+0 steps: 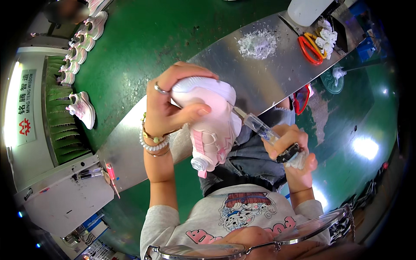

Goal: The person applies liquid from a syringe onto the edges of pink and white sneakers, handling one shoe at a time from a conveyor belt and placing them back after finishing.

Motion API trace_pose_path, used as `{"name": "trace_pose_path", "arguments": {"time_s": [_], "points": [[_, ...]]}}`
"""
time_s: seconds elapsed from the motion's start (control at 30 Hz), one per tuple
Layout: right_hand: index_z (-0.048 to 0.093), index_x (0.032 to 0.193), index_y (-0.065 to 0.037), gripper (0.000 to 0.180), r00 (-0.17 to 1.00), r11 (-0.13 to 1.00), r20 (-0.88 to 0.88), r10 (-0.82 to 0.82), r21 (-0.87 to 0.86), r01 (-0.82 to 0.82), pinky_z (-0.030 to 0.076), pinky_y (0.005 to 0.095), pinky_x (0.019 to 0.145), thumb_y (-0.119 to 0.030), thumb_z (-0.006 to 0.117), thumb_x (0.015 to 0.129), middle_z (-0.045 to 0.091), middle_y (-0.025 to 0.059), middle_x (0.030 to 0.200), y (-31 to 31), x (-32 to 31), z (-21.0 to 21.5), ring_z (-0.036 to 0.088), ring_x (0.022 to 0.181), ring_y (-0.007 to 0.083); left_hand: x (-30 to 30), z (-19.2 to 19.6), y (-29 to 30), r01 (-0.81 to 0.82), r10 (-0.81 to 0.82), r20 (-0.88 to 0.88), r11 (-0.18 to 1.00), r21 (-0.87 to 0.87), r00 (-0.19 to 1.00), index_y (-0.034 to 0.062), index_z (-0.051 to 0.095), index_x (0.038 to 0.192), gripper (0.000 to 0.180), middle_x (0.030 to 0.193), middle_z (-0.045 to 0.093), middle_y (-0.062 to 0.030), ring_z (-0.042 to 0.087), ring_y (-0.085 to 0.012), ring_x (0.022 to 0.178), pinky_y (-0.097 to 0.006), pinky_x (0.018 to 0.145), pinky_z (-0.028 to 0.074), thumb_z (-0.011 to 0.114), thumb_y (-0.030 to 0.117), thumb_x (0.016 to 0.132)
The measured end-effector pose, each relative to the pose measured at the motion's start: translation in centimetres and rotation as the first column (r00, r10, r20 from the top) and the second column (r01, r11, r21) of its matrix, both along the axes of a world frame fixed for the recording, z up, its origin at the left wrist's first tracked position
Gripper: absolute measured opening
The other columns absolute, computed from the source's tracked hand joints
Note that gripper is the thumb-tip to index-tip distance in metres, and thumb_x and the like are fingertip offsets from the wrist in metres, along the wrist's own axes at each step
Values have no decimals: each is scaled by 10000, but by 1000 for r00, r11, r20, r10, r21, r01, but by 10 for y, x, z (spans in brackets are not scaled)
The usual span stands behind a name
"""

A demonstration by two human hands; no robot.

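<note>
While the left hand (167, 104) wraps its fingers and thumb around a small white-and-pink child's sneaker (210, 123) held above the lap, the right hand (292, 151) closes round a clear plastic syringe-like applicator (260, 128) — its tip touching the shoe's side — beside the long steel workbench (277, 73)

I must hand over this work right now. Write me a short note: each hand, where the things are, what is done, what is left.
Left hand: grips the white and pink child's shoe, raised above the lap.
Right hand: holds the clear tube-shaped applicator, its tip touching the shoe's side.
Nearby: orange-handled scissors and white scraps on the grey metal bench; more shoes on the green belt.
Done: cannot tell. Left: the applicator work on this shoe is in progress.
</note>
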State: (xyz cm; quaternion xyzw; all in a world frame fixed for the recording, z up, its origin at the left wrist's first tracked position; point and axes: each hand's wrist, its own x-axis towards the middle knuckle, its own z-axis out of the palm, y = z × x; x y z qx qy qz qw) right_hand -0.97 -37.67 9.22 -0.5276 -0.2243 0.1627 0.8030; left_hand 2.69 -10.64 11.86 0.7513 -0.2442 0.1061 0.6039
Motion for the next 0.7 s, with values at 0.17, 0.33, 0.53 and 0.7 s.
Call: {"name": "trace_pose_path", "arguments": {"time_s": [0.17,0.33,0.53,0.7], "points": [[589,837,67,716,995,970,65,72,228,-85,415,301,490,-621,393,875,624,147,681,17,-7,-50,554,507,220,-1,-11,17,-101,101,-28,995,-7,994,-55,558,1048,474,979,639,-182,628,-259,903,-346,782,502,741,257,742],[597,865,73,657,998,982,60,10,189,-21,424,289,501,-548,385,899,632,136,716,25,-18,-71,561,513,199,-4,-26,33,-237,231,-85,969,-70,969,-69,541,1058,523,1007,623,-186,625,-265,936,-354,806,499,688,364,804],[608,856,69,613,993,986,12,113,119,-114,402,268,463,-503,390,904,625,108,701,11,-29,-78,539,481,151,-7,-40,52,-313,307,-126,949,-33,943,-58,548,1065,548,1038,623,-169,610,-211,926,-317,816,486,643,430,834],[608,855,69,586,994,987,6,106,120,-105,405,274,463,-471,387,914,624,112,693,0,-37,-85,542,478,166,-6,-52,61,-391,382,-142,920,-37,913,-58,545,1092,513,1059,618,-148,586,-177,939,-288,832,469,596,405,876]]}}
